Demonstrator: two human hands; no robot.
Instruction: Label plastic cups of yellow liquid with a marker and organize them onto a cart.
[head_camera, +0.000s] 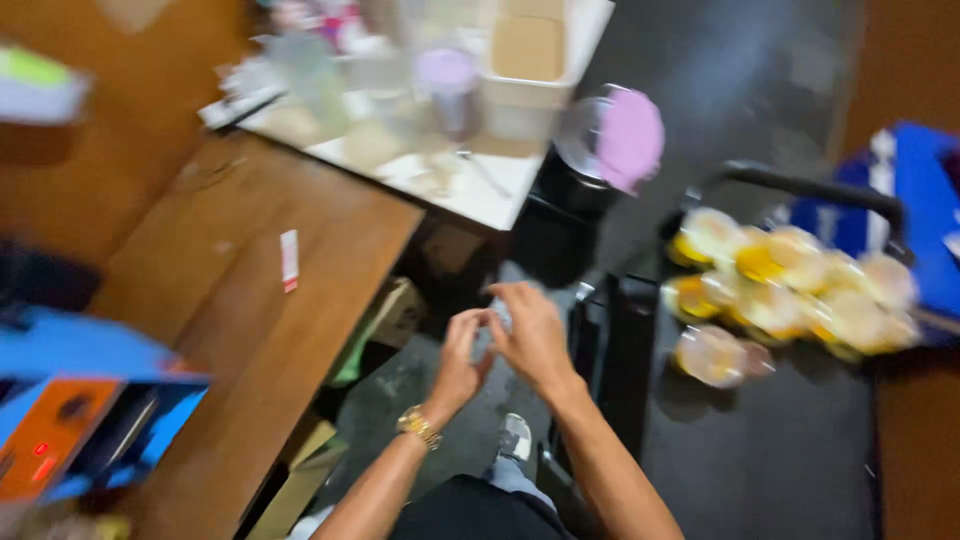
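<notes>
Hands (500, 345) together, clear of wooden table (250, 330) edge; blurred.

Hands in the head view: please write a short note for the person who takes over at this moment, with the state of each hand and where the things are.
Left hand, gold wristwatch on its wrist, and right hand meet in front of the body, fingertips together around something small and pale; blur hides what it is and the grip.
Cluster of clear lidded cups with yellow contents lies on the black surface to the right, untouched by either hand.
Brown wooden table on the left carries a small white and red tube.
Nothing shows the small thing set down; the hands are not at the cups.
</notes>
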